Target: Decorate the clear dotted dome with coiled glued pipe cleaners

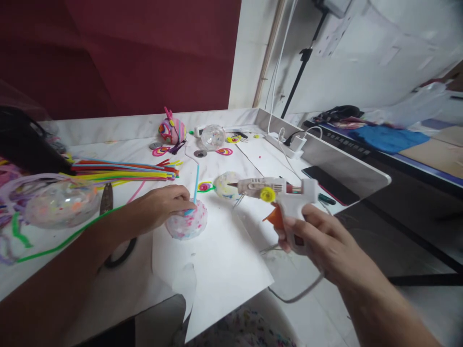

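Observation:
My right hand (307,229) grips a white hot glue gun (260,187) with an orange trigger. Its nozzle points left and hangs in the air above the paper. My left hand (164,202) is closed at the top of a pink-speckled ball (188,222), its fingers pinching a light blue pipe cleaner (196,185) against it. One end of that pipe cleaner sticks up past the fingertips; the fingers hide part of it. Under the ball lies a white paper sheet (220,270) with a torn front edge. Behind the nozzle sits a yellow-speckled ball (227,184).
A bundle of coloured pipe cleaners (126,171), scissors (106,197) and a clear speckled ball (63,205) lie on the left. A striped decorated ball (172,130) and a clear ball (213,137) stand behind. A phone (329,184) and power strip (285,146) are on the right.

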`<state>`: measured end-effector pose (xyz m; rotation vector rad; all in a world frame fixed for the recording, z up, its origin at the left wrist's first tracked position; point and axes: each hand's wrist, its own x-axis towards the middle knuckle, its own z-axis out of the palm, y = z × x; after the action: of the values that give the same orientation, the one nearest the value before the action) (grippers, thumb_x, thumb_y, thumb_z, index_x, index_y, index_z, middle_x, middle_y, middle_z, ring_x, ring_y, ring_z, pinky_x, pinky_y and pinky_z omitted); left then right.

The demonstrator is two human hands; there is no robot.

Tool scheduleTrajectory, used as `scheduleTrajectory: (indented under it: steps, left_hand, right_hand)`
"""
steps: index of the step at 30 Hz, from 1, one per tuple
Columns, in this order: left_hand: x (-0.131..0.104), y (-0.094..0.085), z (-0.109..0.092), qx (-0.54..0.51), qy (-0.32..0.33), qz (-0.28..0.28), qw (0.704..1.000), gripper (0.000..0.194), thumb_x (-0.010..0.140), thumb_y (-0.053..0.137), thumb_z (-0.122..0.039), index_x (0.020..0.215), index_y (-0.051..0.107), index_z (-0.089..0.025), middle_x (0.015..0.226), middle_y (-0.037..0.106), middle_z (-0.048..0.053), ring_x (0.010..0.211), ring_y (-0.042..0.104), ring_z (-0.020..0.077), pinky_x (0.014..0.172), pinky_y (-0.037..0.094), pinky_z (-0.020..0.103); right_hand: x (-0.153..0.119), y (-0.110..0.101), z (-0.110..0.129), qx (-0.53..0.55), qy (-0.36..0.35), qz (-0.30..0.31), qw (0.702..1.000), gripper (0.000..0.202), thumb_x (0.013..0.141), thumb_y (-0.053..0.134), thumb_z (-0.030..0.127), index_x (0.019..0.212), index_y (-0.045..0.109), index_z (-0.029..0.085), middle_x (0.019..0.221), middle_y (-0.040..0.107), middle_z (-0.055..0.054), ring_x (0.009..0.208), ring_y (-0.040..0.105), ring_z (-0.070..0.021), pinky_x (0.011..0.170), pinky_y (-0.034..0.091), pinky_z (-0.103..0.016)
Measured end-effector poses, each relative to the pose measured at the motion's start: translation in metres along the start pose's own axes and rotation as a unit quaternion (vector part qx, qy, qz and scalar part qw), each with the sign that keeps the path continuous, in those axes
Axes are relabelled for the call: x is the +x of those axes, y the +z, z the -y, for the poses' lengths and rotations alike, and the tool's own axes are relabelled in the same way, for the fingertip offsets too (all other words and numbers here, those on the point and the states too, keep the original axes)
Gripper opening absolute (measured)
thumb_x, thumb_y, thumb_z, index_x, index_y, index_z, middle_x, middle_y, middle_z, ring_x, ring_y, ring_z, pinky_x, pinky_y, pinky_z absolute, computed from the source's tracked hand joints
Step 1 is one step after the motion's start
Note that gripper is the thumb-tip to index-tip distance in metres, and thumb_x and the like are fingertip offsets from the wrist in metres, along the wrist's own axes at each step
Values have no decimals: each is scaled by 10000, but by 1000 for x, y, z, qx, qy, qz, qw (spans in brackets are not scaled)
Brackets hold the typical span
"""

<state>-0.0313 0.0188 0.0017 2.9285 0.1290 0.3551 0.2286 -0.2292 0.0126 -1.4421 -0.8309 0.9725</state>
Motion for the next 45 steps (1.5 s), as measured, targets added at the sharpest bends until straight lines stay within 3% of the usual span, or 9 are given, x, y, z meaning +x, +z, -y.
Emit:
scheduleTrajectory:
  steps: [6,9,13,19,25,31,35,39,45]
  left_hand:
    - [-5,7,5,-8,-18,-16,1000,378,1031,351,-254,1059,727,-227,1036,661,68,866,608,163,784,473,237]
    - [-5,7,4,-8,-35,1,999,382,1021,355,-245,1060,735,-236,1057,671,69,869,609,170,792,477,241]
    - [-2,2,1,-3,-30,12,999,383,1007,366,-205,1064,744,-235,1055,676,71,876,617,163,774,475,231]
    - [-3,1,3,16,0,-8,1000,346,1003,405,-183,1075,738,-240,1013,679,64,866,632,150,742,480,224]
    - [-2,1,3,28,2,1,1000,306,999,437,-197,1115,719,-229,1021,696,70,898,644,166,767,496,244]
    - [-1,-2,1,7,-38,28,999,297,990,445,-236,1144,699,-245,1084,702,68,986,641,198,839,510,280]
    - [-2,1,-1,-7,-43,15,999,322,993,437,-229,1220,664,-260,1085,694,60,986,632,195,864,504,283]
    - [-5,5,-1,17,-27,8,999,458,1002,401,-176,1412,534,-333,1096,656,48,943,611,171,812,488,259]
    - [-4,6,1,37,-14,15,999,439,1004,383,-157,1386,551,-294,1051,627,42,910,588,164,800,478,253]
  right_hand:
    - [14,22,-5,153,77,111,979,311,841,737,333,762,463,211,800,699,-15,534,584,-108,503,417,-242]
    - [20,22,-15,163,102,129,973,215,871,687,298,819,498,209,865,711,-35,544,584,-108,463,390,-230]
    - [26,29,-22,153,121,166,967,137,878,619,295,834,564,178,787,698,-43,454,539,-87,399,334,-212]
    - [28,45,-20,196,110,179,958,143,840,643,285,790,574,170,750,721,-65,435,493,-75,387,389,-200]
    - [27,51,-21,235,127,179,947,149,770,698,264,785,579,176,901,746,-103,607,609,-124,389,422,-175]
    - [25,53,-15,229,138,178,947,147,779,688,271,831,593,171,777,710,-65,597,603,-127,393,425,-179]
    - [24,54,-10,204,147,190,949,135,803,664,280,833,580,178,643,661,-16,508,564,-115,381,406,-188]
    - [26,55,-12,206,142,193,949,134,800,664,279,804,586,171,679,685,-24,452,543,-95,357,372,-187]
    - [25,58,-14,211,137,192,949,129,792,665,267,834,627,151,724,701,-44,475,538,-94,378,395,-192]
